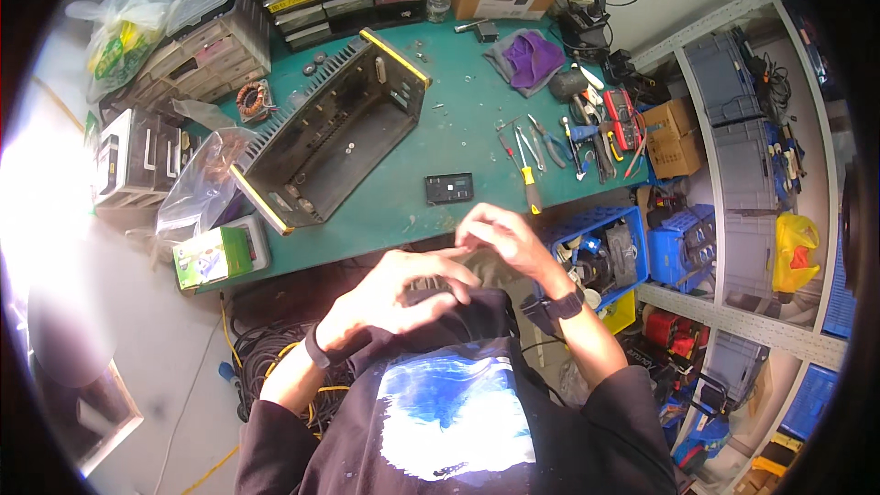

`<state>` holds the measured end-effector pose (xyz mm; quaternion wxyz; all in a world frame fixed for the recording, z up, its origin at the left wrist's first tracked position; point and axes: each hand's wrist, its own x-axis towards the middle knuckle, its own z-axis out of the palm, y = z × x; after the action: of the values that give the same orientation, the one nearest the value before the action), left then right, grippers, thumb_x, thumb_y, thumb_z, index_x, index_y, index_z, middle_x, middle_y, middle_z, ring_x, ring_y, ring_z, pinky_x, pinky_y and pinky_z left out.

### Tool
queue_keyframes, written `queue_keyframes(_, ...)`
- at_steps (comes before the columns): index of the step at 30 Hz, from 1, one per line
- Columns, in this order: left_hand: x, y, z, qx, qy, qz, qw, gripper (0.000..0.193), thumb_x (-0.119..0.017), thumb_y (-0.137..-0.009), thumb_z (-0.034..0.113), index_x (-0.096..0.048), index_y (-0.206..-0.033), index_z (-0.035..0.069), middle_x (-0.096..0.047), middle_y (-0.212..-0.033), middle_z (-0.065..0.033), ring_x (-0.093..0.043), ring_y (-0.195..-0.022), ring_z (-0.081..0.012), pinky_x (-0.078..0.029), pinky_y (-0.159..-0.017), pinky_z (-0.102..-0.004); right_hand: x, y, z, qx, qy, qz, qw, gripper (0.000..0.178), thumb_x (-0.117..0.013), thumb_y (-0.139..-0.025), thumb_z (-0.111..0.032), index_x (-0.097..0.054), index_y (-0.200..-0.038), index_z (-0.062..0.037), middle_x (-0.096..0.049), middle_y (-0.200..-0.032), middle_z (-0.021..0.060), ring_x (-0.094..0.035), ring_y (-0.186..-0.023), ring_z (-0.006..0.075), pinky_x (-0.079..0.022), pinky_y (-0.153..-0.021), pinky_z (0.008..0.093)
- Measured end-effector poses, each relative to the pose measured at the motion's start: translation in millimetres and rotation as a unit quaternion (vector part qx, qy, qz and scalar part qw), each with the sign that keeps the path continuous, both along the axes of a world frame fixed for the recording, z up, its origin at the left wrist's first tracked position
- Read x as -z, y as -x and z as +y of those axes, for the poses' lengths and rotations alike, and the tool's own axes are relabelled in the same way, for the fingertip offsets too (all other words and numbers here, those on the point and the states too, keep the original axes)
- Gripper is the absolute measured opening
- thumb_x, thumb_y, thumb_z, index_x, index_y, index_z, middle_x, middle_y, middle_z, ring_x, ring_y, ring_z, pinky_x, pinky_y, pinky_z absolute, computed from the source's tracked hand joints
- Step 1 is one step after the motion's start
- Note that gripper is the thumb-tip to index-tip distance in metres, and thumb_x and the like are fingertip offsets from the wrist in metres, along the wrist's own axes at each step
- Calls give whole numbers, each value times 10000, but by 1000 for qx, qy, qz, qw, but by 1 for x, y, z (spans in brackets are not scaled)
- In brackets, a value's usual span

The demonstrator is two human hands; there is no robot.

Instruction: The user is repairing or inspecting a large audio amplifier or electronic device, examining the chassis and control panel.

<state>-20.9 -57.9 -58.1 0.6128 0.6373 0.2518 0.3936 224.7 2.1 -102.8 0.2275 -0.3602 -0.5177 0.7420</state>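
Both hands are raised in front of my black shirt, just short of the bench's near edge. My left hand (408,286) has its fingers stretched out and its thumb apart, with no object in it. One of its fingertips reaches to the curled fingers of my right hand (498,236). The right fingers are closed, and whatever may be between them is too small or hidden to make out. Just beyond the hands lies a small black plastic tray-like part (448,188). Farther left, a large open metal housing (344,156) with black fins and yellow edges stands at a slant.
The green bench top (403,220) holds a yellow-handled screwdriver (531,191), pliers (552,146), a red multimeter (623,119) and a purple-grey cloth (527,61). A green box (213,257) sits at the left corner. Below right is a blue crate (632,243); coiled cables (266,335) lie below left.
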Motion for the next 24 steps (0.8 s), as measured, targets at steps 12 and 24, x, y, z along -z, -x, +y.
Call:
queue_keyframes(12,-15,-18,0,111,-52,-13,992,281,-620,-888,75,-707,-1153,40,-738,-1136,-84,-676,-1154,-286,-479,-1089,-472,1,38,-4,-91,285,239,924,238,-567,-1039,-223,-592,-900,-32,-583,-900,39,-595,-865,140,-496,-843,279)
queue_keyframes(24,-8,-18,1,82,-89,26,992,272,-628,-897,81,-707,-1157,55,-725,-1149,-108,-680,-1111,-301,-524,-1012,-423,-10,39,-8,-45,284,189,939,225,-608,-994,-244,-562,-1034,-27,-606,-1008,82,-607,-954,174,-498,-870,317)
